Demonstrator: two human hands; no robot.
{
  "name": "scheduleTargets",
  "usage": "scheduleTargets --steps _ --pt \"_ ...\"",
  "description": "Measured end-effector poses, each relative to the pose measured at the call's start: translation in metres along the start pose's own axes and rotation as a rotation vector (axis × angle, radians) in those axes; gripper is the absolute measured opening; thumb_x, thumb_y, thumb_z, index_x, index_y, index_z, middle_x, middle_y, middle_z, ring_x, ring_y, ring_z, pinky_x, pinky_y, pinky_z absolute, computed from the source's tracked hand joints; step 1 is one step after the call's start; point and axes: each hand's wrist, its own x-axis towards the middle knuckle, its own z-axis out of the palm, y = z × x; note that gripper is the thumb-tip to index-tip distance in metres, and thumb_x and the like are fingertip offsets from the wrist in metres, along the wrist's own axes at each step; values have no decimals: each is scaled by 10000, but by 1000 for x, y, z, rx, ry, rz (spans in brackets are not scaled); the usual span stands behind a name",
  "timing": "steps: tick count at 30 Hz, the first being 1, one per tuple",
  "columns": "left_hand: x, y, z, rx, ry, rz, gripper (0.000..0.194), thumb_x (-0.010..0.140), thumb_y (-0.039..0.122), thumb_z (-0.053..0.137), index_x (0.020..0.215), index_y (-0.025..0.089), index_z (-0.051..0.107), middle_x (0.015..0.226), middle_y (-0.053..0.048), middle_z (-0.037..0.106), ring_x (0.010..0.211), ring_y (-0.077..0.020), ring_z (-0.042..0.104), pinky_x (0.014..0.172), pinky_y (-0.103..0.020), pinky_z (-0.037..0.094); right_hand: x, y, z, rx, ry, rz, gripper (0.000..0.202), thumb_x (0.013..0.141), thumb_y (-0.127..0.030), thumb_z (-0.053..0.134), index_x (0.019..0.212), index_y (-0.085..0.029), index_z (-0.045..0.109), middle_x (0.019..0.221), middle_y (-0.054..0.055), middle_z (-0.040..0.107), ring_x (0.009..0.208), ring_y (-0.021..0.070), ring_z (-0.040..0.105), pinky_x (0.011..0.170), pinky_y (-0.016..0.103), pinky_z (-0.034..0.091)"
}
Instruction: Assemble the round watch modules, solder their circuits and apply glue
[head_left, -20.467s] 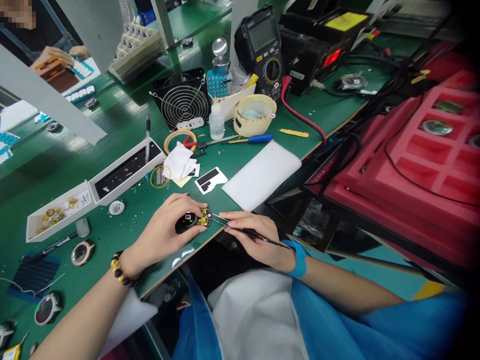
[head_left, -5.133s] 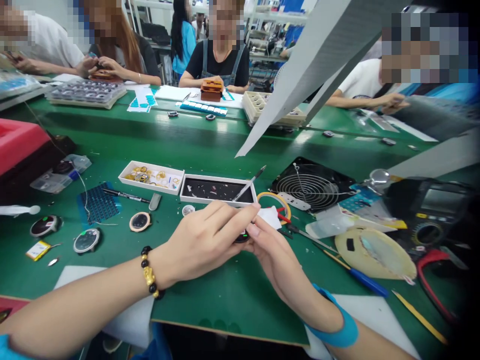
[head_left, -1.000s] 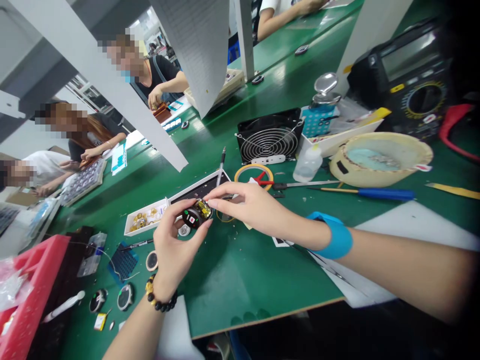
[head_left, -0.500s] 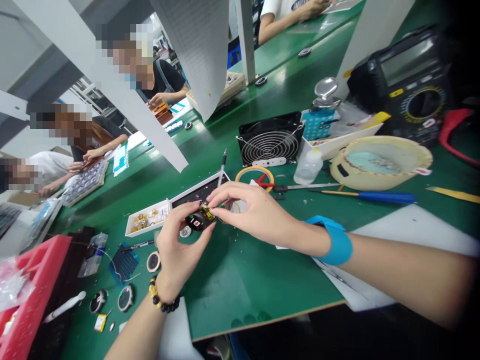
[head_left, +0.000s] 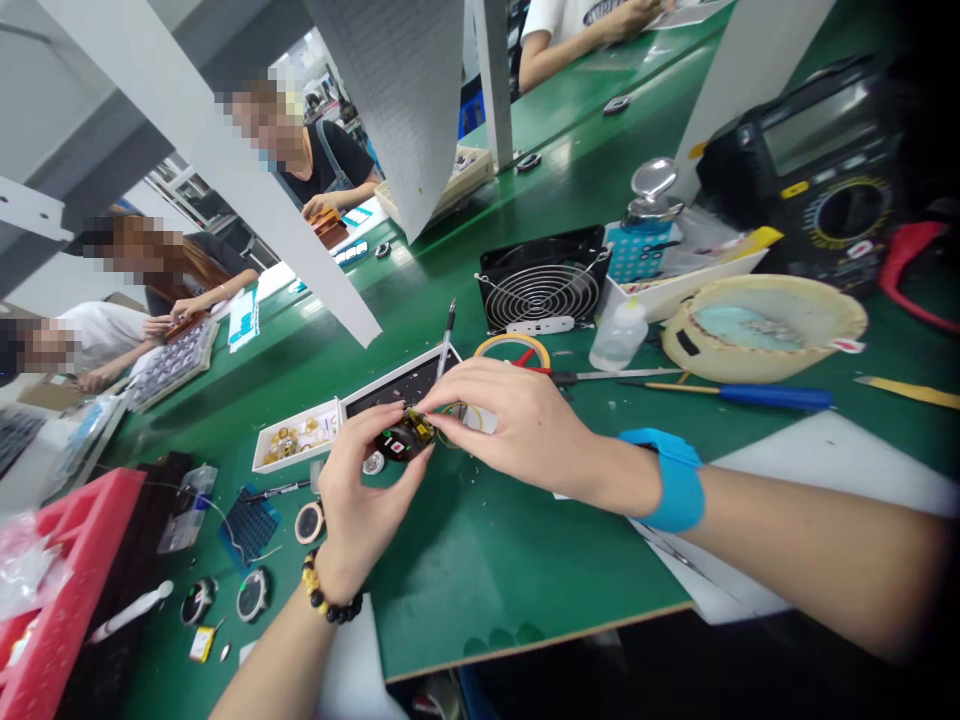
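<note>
Green-topped workbench (head_left: 517, 560), w/ a white paper sheet (head_left: 405, 100) hanging at the back & a black multimeter w/ round dial (head_left: 817, 175) far right. Right hand (head_left: 517, 425) has thumb & fingertips bunched close at the near edge of a round black watch-like device (head_left: 394, 444), can't tell if pinching a part; left hand (head_left: 366, 500) holds it above the bench, thumb & fingers curved round its sides. Gold-yellow innards (head_left: 422, 426) exposed, so work looks part-done, casing not yet closed; print on sheet & multimeter too small/blurred to read, no brand legible.
</note>
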Motion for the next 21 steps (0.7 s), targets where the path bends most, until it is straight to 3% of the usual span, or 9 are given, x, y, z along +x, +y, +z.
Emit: scheduleTargets --steps 7,21 --pt "-1 -3 1 -9 -14 13 425 834 220 812 1220 213 635 1215 -110 695 1171 -259 671 958 -444 622 -3 -3 2 -24 1 10 331 935 -126 632 1248 -235 657 1035 5 790 1062 224 695 947 375 542" --pt "-1 -2 0 3 -9 48 462 819 168 813 1241 214 633 1215 -98 697 1157 -247 668 977 -431 608 -3 -2 3 -50 14 -74 286 939 -90 624 1181 -232 678 1030 10 775 1003 202 699 886 342 556"
